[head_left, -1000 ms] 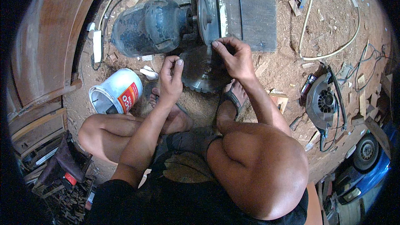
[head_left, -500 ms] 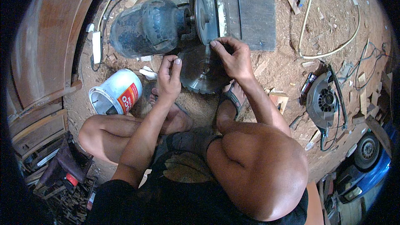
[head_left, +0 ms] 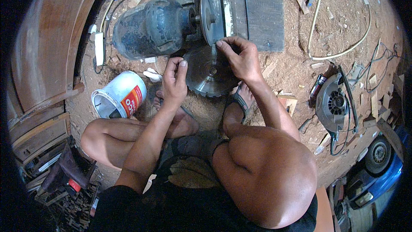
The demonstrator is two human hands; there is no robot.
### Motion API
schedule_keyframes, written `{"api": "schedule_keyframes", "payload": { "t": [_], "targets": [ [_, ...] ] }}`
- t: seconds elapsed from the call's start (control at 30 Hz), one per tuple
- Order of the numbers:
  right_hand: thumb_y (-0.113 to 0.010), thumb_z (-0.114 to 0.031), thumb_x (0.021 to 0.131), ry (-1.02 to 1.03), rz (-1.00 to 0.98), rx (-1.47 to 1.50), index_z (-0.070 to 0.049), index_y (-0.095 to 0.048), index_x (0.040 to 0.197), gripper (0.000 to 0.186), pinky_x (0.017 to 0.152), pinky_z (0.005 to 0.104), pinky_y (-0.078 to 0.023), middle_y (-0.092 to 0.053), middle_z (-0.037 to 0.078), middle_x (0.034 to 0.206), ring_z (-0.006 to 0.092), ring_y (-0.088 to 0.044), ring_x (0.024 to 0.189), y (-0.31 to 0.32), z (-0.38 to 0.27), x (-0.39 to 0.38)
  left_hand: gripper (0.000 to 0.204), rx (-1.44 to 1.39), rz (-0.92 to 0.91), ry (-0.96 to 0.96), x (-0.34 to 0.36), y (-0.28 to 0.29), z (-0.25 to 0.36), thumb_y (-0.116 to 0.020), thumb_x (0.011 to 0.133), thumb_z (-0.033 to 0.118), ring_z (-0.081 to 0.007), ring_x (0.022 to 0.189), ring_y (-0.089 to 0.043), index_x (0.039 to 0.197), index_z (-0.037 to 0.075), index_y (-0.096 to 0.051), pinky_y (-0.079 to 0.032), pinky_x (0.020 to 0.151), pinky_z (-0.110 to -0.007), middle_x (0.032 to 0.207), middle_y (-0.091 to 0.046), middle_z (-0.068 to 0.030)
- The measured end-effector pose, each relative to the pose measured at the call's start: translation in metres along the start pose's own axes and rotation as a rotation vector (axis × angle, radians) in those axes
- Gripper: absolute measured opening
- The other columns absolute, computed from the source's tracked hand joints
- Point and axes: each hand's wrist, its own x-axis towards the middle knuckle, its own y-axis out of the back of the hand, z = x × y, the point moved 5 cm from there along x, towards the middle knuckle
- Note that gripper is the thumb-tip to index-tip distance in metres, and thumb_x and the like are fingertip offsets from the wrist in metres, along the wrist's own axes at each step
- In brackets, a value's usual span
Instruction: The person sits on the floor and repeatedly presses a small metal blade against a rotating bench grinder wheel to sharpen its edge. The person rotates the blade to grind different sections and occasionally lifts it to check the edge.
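Observation:
Between my hands is a round, toothed saw blade [head_left: 206, 75], dark grey with a small centre hole. My left hand [head_left: 175, 77] is closed at the blade's left edge, thumb against the fingers. My right hand [head_left: 241, 58] pinches the upper right rim between thumb and fingers. The blade's far edge meets the thin grinding wheel [head_left: 209, 15] of a bench grinder; whether they touch exactly is hard to see. The grinder's dark, worn motor [head_left: 148, 29] lies left of the wheel. A flat grey board [head_left: 266, 21] extends to the wheel's right.
A white bucket [head_left: 122, 92] lies tipped on its side at the left. On the right, a circular saw [head_left: 337, 101] rests on the sawdust-covered ground beside a dark cylinder [head_left: 317, 86]. A pale cable [head_left: 315, 25] loops at upper right. Wooden panels [head_left: 47, 38] stand at the left.
The saw blade has turned slightly between my fingers, with its teeth and surface shine shifted. Both hands stay nearly in place.

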Motion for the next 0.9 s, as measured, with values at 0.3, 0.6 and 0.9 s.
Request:
{"api": "schedule_keyframes", "payload": {
  "t": [0.3,0.6,0.9],
  "targets": [
    [-0.071,-0.018,0.089,0.038,0.021,0.058,0.005,-0.070,0.096,0.024,0.065,0.0298,-0.051,-0.071,0.011,0.078,0.0117,-0.063,0.071,-0.003,0.010,0.003,0.020,0.011,0.030,-0.034,0.000,0.000,0.002,-0.054,0.100,0.022,-0.0060,0.076,-0.047,0.101,0.003,-0.056,-0.040,0.069,-0.024,0.081,-0.052,0.0023],
    [-0.072,-0.011,0.088,-0.066,0.005,0.280,0.001,-0.067,0.097,0.016,0.070,0.0259,-0.051,-0.069,0.005,0.083,0.0092,-0.062,0.076,0.004,0.021,-0.018,0.013,0.123,0.037,-0.159,-0.022,0.003,0.025,-0.058,0.096,0.014,-0.0111,0.077,-0.053,0.098,0.002,-0.057,-0.044,0.070,-0.026,0.084,-0.057,-0.0035],
    [-0.067,-0.005,0.091,-0.023,-0.088,0.629,-0.001,-0.067,0.101,0.011,0.080,0.0261,-0.050,-0.069,0.004,0.093,0.0099,-0.062,0.086,0.005,0.027,-0.029,0.014,0.212,-0.026,-0.633,-0.040,0.008,0.102,-0.066,0.085,0.005,-0.0233,0.072,-0.061,0.098,0.002,-0.061,-0.048,0.066,-0.033,0.082,-0.062,-0.0129]
  ]
}}
